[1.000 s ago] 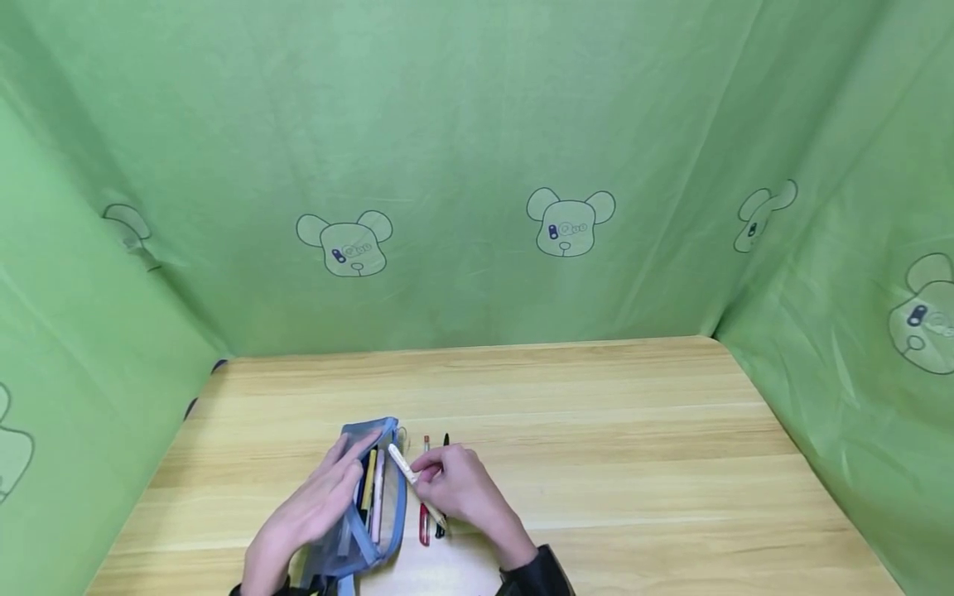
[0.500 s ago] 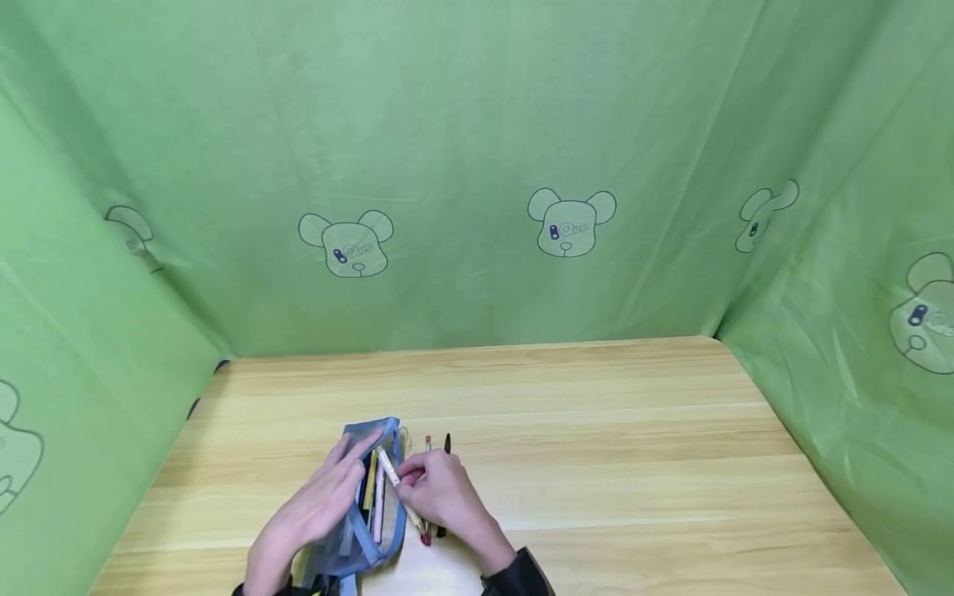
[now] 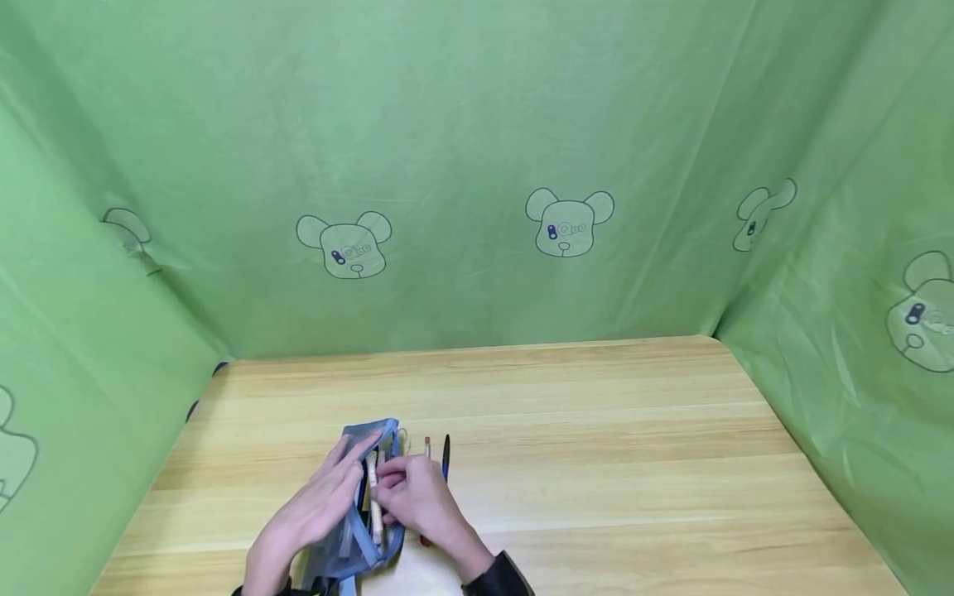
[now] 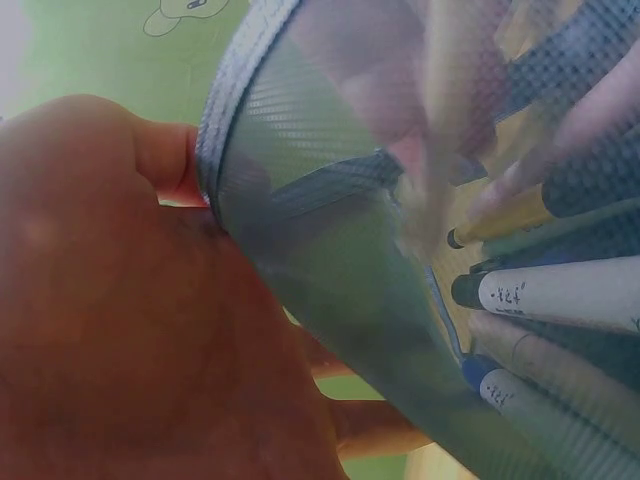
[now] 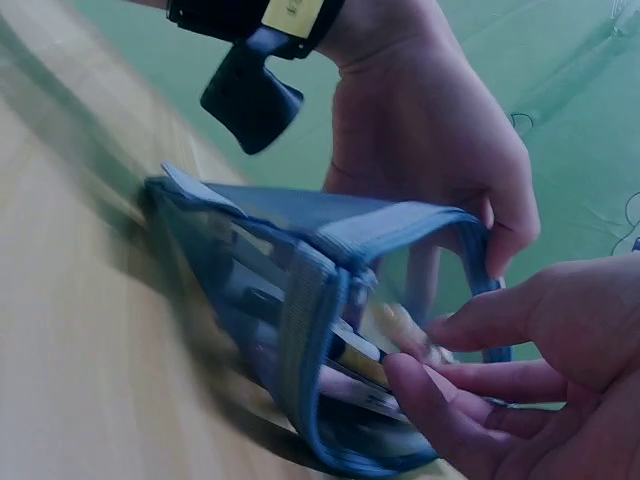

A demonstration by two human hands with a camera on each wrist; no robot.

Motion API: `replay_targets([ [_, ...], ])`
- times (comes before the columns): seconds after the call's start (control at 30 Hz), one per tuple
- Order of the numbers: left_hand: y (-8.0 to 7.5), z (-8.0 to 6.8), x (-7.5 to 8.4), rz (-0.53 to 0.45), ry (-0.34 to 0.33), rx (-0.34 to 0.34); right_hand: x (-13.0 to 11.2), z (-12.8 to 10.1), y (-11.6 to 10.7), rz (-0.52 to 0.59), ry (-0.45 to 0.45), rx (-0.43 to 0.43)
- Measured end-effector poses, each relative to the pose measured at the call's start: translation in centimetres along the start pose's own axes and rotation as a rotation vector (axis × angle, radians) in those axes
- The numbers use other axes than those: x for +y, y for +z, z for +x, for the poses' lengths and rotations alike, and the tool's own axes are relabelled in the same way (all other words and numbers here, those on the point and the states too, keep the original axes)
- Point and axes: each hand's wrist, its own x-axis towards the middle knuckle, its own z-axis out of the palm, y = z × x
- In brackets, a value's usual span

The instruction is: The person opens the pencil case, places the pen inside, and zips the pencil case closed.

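Note:
A blue mesh pencil case (image 3: pixel 395 542) lies with its mouth spread at the near left of the table. My left hand (image 3: pixel 316 505) holds its left edge, thumb and fingers on either side of the rim in the right wrist view. My right hand (image 3: pixel 413 492) pinches a whitish pen (image 3: pixel 375 509) with a cream end and has it inside the opening, lengthwise with the case. Several pens sit in the case, among them a yellow-barrelled one (image 4: pixel 510 218) and a white one with a dark end (image 4: pixel 560 293). My right fingers partly cover the contents.
Right of the case, a red-ended pen (image 3: pixel 428 447) and a dark pen (image 3: pixel 446 455) lie on the wooden table (image 3: pixel 633 463), partly hidden by my right hand. Green cloth (image 3: pixel 462 306) with bear faces encloses the table's back and sides.
My right hand has moved left with the whitish pen, from beside the case into its opening, and the pen has turned more in line with it. My left hand stays in place.

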Motion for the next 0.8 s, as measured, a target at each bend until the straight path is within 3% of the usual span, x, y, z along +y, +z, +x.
replay_targets([
  [0.17, 0.0, 0.0, 0.0, -0.004, 0.002, -0.003, -0.3, -0.1, 0.2, 0.092, 0.038, -0.039],
  [0.37, 0.0, -0.1, 0.0, 0.005, -0.002, -0.007, -0.5, -0.1, -0.5, 0.068, 0.014, -0.04],
  [0.53, 0.0, 0.0, 0.0, 0.008, -0.002, -0.004, -0.6, 0.2, -1.5, -0.063, -0.087, -0.012],
  [0.67, 0.0, 0.1, 0.0, 0.007, 0.011, 0.001, -0.6, 0.5, -2.6, -0.222, -0.162, 0.088],
  [0.8, 0.0, 0.1, 0.0, 0.005, 0.019, 0.005, -0.7, 0.6, -3.8, -0.33, -0.169, 0.196],
])
